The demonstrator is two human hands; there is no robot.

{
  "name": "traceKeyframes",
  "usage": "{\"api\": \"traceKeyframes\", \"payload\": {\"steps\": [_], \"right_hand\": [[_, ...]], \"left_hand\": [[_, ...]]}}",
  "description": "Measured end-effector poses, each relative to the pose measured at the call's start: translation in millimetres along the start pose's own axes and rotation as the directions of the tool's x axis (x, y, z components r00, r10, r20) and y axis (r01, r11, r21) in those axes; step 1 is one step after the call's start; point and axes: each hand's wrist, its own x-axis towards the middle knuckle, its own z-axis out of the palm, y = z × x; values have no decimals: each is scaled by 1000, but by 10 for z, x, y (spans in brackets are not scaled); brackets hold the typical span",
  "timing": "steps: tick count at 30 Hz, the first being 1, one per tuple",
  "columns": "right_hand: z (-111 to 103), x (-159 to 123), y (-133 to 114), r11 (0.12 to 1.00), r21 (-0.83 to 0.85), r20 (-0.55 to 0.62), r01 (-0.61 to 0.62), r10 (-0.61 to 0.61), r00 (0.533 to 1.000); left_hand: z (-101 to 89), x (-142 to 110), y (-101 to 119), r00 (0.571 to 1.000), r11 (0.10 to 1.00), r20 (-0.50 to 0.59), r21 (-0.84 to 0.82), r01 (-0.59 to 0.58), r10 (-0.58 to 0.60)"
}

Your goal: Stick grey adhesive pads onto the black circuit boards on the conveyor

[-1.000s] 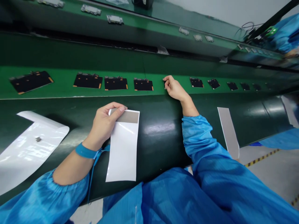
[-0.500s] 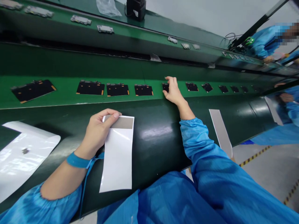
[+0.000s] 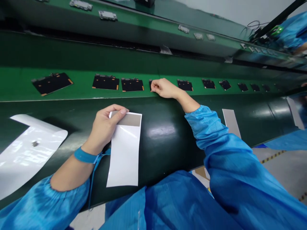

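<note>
My left hand (image 3: pixel 105 127) pinches the top left corner of a white sheet (image 3: pixel 124 156) with a grey band across its top, which lies on the dark green bench. My right hand (image 3: pixel 164 88) reaches out to the green belt (image 3: pixel 79 91) and lies with curled fingers over a black board (image 3: pixel 150 84), most of which it hides. A row of similar black boards (image 3: pixel 132 85) runs along the belt on both sides of that hand.
A large glossy white sheet (image 3: pixel 26 153) lies at the left. A grey strip (image 3: pixel 231 118) hangs over the bench edge at the right. Small silver parts (image 3: pixel 107 14) ride a farther belt. Another person's blue sleeve (image 3: pixel 292 30) shows at the top right.
My right hand has shifted left along the belt and its fingers have curled over a black board. The boards have slid to the right. My left hand keeps its hold on the white sheet.
</note>
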Motion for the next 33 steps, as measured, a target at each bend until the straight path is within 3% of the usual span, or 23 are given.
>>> {"api": "traceKeyframes", "payload": {"steps": [6, 26, 30, 33], "right_hand": [[-107, -38, 30, 994, -113, 70, 13, -5, 998], [-159, -179, 266, 954, -265, 25, -143, 155, 988], [-135, -147, 494, 922, -332, -56, -196, 189, 980], [-121, -157, 455, 913, -305, -244, -270, 199, 949]], "left_hand": [[18, -14, 28, 1000, 1000, 11, -2, 1, -1], [38, -42, 96, 1000, 1000, 9, -7, 18, -18], [34, -32, 72, 1000, 1000, -10, 0, -6, 6], [33, -30, 33, 999, 999, -10, 22, -36, 36]]}}
